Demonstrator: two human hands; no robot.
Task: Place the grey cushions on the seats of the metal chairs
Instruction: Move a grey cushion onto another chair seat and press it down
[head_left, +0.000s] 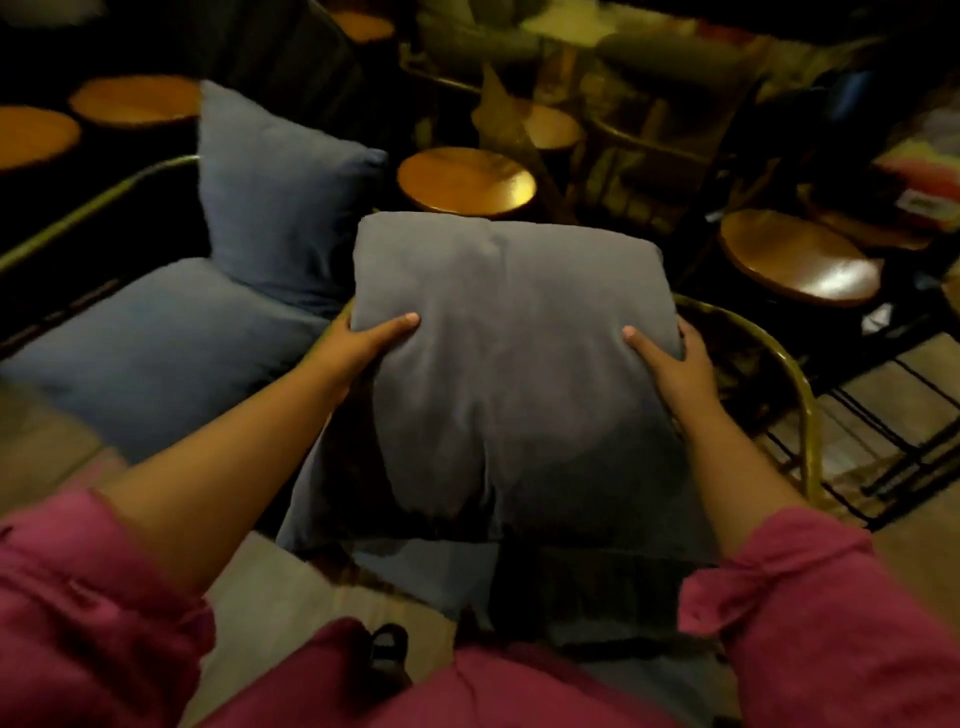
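Observation:
I hold a grey cushion (511, 353) in front of me, above a metal chair (795, 395) whose curved brass-coloured rail shows on the right. My left hand (363, 340) grips the cushion's left edge and my right hand (670, 358) grips its right edge, thumbs on top. Another grey cushion (322, 504) lies under the held one. On the left, a second metal chair (88, 208) carries a flat grey cushion (150, 348) on its seat and an upright grey cushion (280, 202) against its back.
Several round wooden stools (465, 179) stand behind and around the chairs, one at the right (797, 260) and two at the far left (135, 101). Black wire frames (893, 431) lie on the floor at the right. The room is dim and crowded.

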